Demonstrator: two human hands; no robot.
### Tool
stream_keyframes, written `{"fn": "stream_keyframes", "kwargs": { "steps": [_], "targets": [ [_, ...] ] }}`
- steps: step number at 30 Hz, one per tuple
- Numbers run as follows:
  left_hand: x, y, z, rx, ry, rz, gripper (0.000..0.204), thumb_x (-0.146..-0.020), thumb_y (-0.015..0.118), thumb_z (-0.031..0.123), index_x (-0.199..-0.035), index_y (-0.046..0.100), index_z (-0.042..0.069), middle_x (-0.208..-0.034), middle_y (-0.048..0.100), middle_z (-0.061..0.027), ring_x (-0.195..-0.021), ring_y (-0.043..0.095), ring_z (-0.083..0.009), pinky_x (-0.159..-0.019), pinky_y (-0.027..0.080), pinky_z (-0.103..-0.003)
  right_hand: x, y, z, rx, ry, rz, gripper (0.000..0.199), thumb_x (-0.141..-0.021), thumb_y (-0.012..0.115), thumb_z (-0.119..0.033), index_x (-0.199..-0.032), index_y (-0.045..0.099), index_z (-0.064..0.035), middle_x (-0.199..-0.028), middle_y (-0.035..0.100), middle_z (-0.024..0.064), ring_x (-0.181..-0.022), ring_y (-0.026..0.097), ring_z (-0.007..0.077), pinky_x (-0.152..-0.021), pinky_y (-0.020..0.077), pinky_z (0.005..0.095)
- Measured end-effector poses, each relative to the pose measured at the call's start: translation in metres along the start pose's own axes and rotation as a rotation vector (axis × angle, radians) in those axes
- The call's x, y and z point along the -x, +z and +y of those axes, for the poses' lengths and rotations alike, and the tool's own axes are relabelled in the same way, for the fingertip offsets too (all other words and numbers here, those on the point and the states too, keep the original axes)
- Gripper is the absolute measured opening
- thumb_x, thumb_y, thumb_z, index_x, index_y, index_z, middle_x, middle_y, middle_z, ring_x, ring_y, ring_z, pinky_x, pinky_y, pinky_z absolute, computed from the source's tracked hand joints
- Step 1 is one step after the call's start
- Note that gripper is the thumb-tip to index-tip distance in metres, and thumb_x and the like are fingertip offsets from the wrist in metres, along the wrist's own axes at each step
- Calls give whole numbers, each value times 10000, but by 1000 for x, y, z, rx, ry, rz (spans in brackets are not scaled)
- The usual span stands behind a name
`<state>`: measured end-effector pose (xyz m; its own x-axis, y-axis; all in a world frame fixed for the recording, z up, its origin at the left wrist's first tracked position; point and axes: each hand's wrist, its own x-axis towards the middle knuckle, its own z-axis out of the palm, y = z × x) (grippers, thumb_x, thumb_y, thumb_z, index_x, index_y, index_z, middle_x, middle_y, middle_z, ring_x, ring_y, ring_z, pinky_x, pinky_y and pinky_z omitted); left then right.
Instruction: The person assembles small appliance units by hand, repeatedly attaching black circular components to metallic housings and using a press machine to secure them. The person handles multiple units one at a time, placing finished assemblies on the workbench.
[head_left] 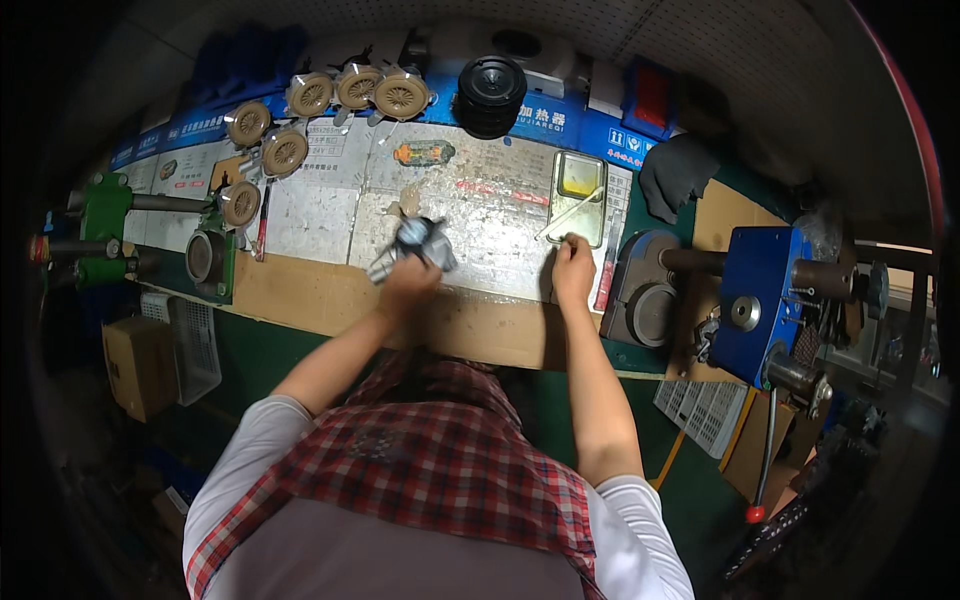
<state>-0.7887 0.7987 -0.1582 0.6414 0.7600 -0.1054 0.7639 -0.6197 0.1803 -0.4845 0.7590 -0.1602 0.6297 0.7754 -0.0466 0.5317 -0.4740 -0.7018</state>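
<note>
My left hand (408, 285) is closed on a silver metal housing (438, 252) with a dark, round centre, held over the near middle of the bench. The part is smeared by motion, so its finer shape cannot be told. My right hand (574, 268) is at the near edge of a shallow metal tray (596, 234), its fingers pinched together. Whatever they hold, if anything, is too small to make out. A pale thin stick (578, 213) lies slanted across the tray, close to those fingertips. Yellowish liquid (581, 178) shows in the tray's far part.
Several parts with tan, ribbed round discs (401, 94) stand at the back left. Black stacked rings (492, 95) stand at the back middle. A green press (100, 228) is at the left, a blue press (760, 300) at the right. A grey cloth (676, 178) lies beyond the tray.
</note>
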Motion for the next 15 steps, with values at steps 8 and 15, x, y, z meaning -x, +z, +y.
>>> {"fn": "stream_keyframes", "kwargs": {
  "steps": [8, 15],
  "targets": [
    [42, 29, -4, 353, 894, 49, 291, -818, 631, 257, -1003, 606, 34, -921, 632, -109, -836, 624, -270, -722, 501, -395, -60, 28, -36, 317, 595, -74, 400, -865, 578, -358, -1027, 654, 0, -1060, 675, 234, -999, 644, 406, -866, 500, 500],
    [2, -5, -61, 631, 246, 111, 743, -668, 783, 259, -1353, 518, 144, -1378, 452, -174, -1298, 405, -351, -1076, 332, -494, -2, -22, -8, -376, 522, -74, 268, -917, 429, -210, -982, 577, 4, -729, 601, 116, -615, 574, 252, -588, 461, 374]
  ]
}}
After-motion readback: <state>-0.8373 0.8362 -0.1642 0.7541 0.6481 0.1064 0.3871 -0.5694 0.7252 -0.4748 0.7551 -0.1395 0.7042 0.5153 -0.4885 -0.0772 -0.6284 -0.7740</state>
